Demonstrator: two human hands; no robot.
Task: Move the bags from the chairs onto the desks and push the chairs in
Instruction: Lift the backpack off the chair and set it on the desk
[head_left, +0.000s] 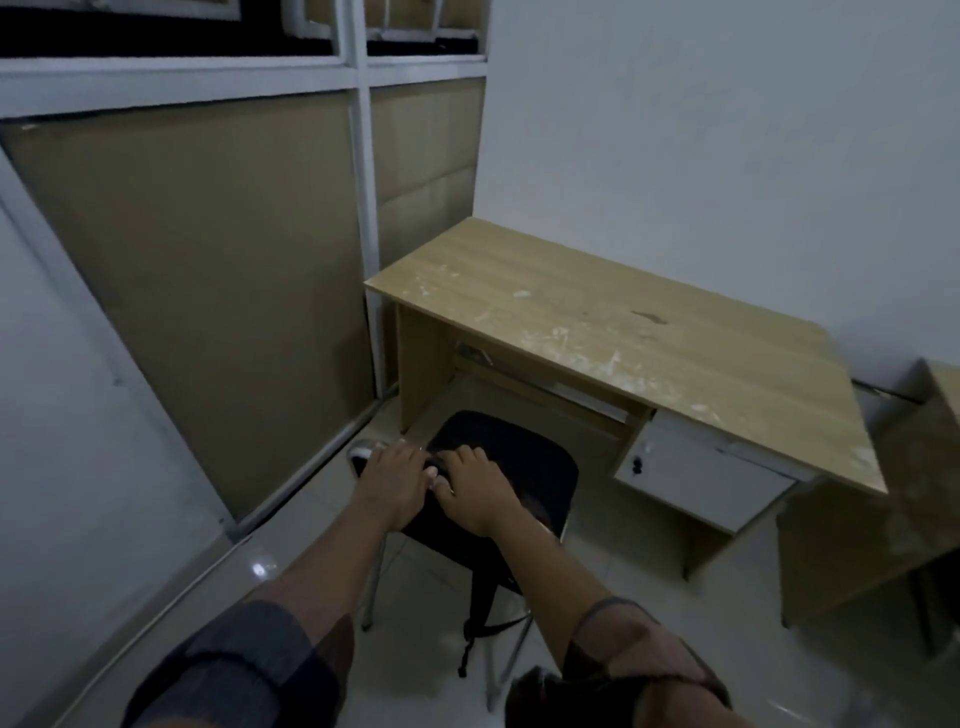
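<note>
While the bag (498, 467) sits on the chair (363, 449), both hands rest on top, left hand (397, 480) and right hand (475, 491). Fingers curl at its top edge; whether they grip, cannot tell. Surface (623, 332) lies ahead-right.

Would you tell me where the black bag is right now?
The black bag lies on the chair in front of the wooden desk, low in the head view, with both hands on its near edge.

Both bare forearms reach forward and down from rolled dark plaid sleeves, nearly parallel. The left hand (396, 480) and the right hand (475, 491) lie palm-down side by side, thumbs almost touching, fingers bent forward over what lies beneath them.
</note>
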